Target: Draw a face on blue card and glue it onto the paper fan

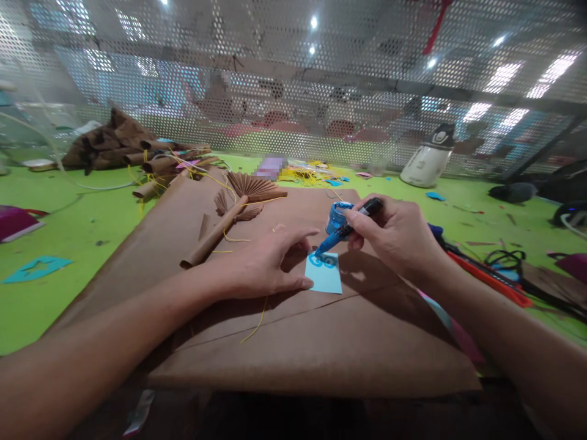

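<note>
I see a small pale-blue paper square lying flat on smooth brown kraft paper. My right hand pinches a blue-tipped marker, its tip on the square; my left hand, fingers spread, pins the edge. A pleated paper fan lies beyond on the green table.

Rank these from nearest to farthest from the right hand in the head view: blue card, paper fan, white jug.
1. Blue card: just left of the right hand, under the pen tip.
2. Paper fan: farther left, on the brown paper.
3. White jug: far back, by the mesh wall.
</note>
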The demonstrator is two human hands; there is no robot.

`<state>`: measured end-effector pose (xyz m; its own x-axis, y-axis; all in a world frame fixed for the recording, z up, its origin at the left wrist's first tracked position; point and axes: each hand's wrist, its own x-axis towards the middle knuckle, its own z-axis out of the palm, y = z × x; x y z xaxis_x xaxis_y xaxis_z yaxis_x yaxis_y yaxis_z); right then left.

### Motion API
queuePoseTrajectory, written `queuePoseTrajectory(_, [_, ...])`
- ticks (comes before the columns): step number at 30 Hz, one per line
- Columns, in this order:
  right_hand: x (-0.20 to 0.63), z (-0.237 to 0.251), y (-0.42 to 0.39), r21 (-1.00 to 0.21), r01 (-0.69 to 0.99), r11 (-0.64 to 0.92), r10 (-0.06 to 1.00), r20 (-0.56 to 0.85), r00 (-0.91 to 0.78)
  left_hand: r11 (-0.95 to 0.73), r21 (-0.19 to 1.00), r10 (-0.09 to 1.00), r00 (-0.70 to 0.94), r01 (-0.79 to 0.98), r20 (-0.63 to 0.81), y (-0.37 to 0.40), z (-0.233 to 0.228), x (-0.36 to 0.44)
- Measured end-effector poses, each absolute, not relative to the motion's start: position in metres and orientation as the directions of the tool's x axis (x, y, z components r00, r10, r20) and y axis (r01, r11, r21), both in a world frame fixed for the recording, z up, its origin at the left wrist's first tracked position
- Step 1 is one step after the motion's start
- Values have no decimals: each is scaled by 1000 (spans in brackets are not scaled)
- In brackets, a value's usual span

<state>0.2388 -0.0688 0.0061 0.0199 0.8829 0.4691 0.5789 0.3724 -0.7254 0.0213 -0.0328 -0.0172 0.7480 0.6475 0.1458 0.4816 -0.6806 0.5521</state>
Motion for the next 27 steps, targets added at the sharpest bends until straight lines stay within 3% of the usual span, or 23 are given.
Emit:
queuePoseTrajectory(18, [239,6,-68,-730,587,349,881,470,62,-693,536,636,759,483,138,-31,-18,21])
queuePoseTrajectory(27, [248,15,-66,-837,374,400,823,508,256,-685,568,627,766,456,141,-32,-17,21])
